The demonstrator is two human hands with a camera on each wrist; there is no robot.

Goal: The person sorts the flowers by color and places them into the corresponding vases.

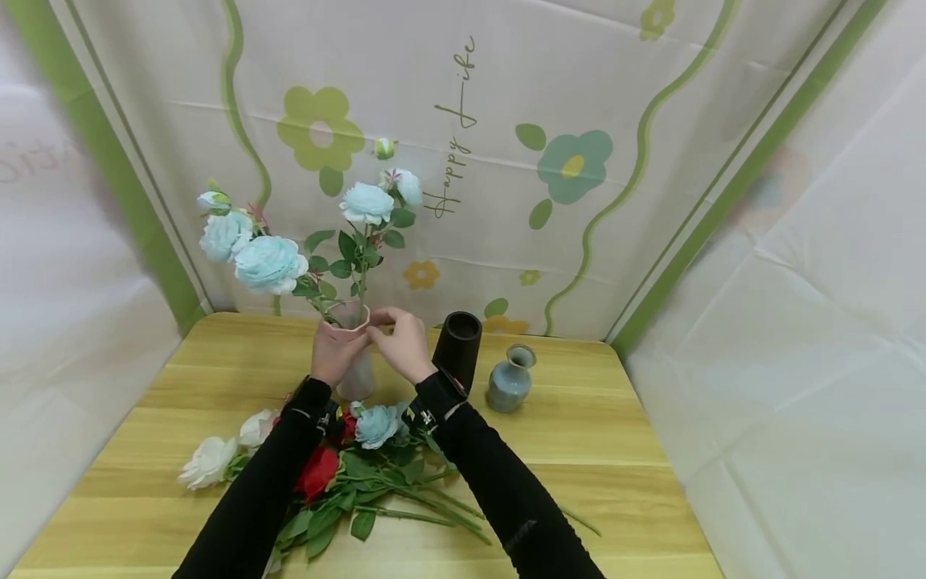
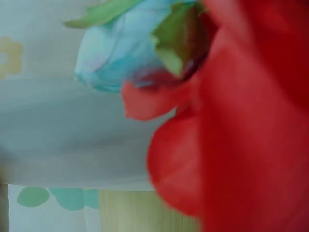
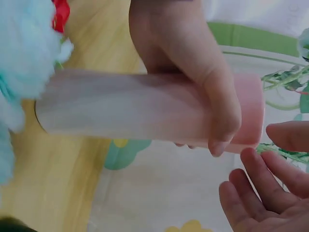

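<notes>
My left hand (image 1: pixel 334 354) grips a tall pink-and-white vase (image 1: pixel 357 378) just below its rim. In the right wrist view, the left thumb lies across the front of the vase (image 3: pixel 120 104). Beside the rim is my right hand (image 1: pixel 403 342), its fingers (image 3: pixel 258 183) loosely bent and apart from the thumb, with nothing seen pinched. Pale blue artificial flowers (image 1: pixel 270 264) lean left out of the vase, and another blue flower stem (image 1: pixel 367 203) stands more upright. A red rose (image 2: pixel 241 135) and a blue bud (image 2: pixel 120 53) fill much of the left wrist view.
A black vase (image 1: pixel 458 346) and a small grey-blue vase (image 1: pixel 510 379) stand right of the hands. Under the forearms lie red roses (image 1: pixel 317 473), white roses (image 1: pixel 207 462), a blue flower (image 1: pixel 376 426) and green stems (image 1: pixel 434 503). A printed curtain hangs behind the wooden table (image 1: pixel 579 450).
</notes>
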